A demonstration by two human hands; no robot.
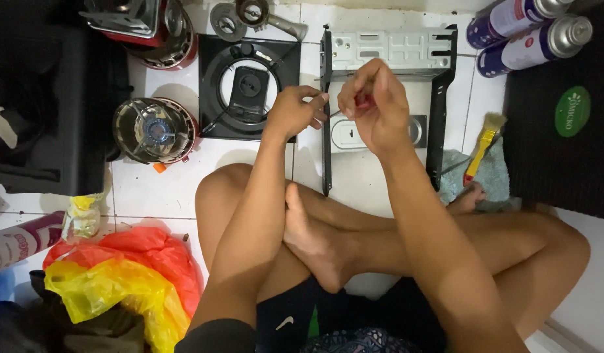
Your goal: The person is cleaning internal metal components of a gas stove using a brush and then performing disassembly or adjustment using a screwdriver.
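The person is sitting cross-legged on the floor (pixel 164 189). The right hand (pixel 374 104) is clamping a red screwdriver (pixel 362 100). The left hand (pixel 295 111) is pinching near its tip, just over the metal frame (pixel 439 111). I think the tip could slip and poke a finger. Right of the frame, a brush (pixel 483 138) is lying on a cloth (pixel 495 173). Left of it, burners (pixel 155 129) are crowding the floor. Past it, spray cans (pixel 531 29) are lying.

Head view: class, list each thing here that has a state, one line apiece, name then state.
left hand: pinching a small part at its fingertips
right hand: closed on a red-handled screwdriver
stove frame: bare, stripped, lying on the tiles
burner head: detached, on the floor
paintbrush: lying on a cloth
gas cans: lying down, capped
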